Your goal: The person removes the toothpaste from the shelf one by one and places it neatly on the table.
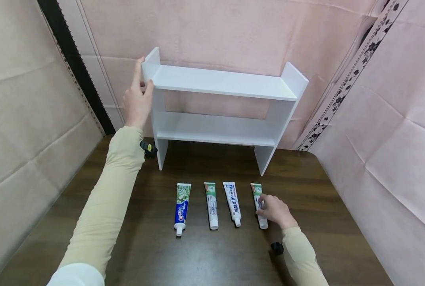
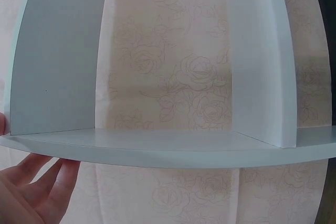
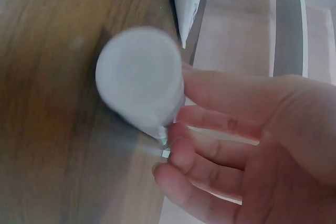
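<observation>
A white two-tier shelf [image 1: 219,83] stands at the back of a dark wooden table [image 1: 205,258]. My left hand [image 1: 141,85] holds the top of its left side panel [image 2: 157,148], thumb on one face and straight fingers [image 2: 47,179] on the other. Several toothpaste tubes lie in a row in front of the shelf, caps towards me: a blue one [image 1: 181,210], then two white ones [image 1: 211,206] [image 1: 232,204]. My right hand [image 1: 269,208] grips the rightmost tube [image 1: 256,190]; its white cap [image 3: 139,80] fills the right wrist view, with my fingers [image 3: 220,108] curled beside it.
Pink cloth [image 1: 233,35] hangs close behind the shelf and along the right side. Beige cloth [image 1: 19,119] covers the left. Bare tabletop lies between the tubes and the front edge. Both shelf boards carry nothing.
</observation>
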Demonstrator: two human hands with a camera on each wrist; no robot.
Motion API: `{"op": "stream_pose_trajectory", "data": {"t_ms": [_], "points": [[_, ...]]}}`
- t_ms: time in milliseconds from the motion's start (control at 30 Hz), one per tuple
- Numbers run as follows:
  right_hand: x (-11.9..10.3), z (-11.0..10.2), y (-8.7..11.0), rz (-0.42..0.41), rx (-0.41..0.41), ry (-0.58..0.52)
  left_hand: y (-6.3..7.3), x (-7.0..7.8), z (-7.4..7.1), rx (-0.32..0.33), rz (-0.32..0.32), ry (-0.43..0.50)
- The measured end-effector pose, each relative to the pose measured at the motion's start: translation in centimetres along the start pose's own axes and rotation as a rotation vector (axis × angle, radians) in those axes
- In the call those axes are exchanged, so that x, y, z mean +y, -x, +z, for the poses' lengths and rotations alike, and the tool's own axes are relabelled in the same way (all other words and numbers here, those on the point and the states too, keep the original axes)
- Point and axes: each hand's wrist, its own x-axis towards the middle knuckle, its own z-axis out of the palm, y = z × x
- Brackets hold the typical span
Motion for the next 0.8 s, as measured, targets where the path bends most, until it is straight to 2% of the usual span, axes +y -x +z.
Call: {"op": "stream_pose_trajectory", "data": {"t_ms": [400, 567, 800], "points": [[1.0, 0.1, -1.2, -0.026, 0.024, -0.114, 0.0, 0.0, 0.0, 0.011, -0.004, -0.023], [1.2, 0.2, -1.1, -0.001, 0.016, -0.118, 0.1, 0.0, 0.1, 0.015, 0.007, -0.022], [1.1, 0.1, -1.0, 0.033, 0.011, -0.103, 0.1, 0.1, 0.1, 0.008, -0.014, -0.036]]}}
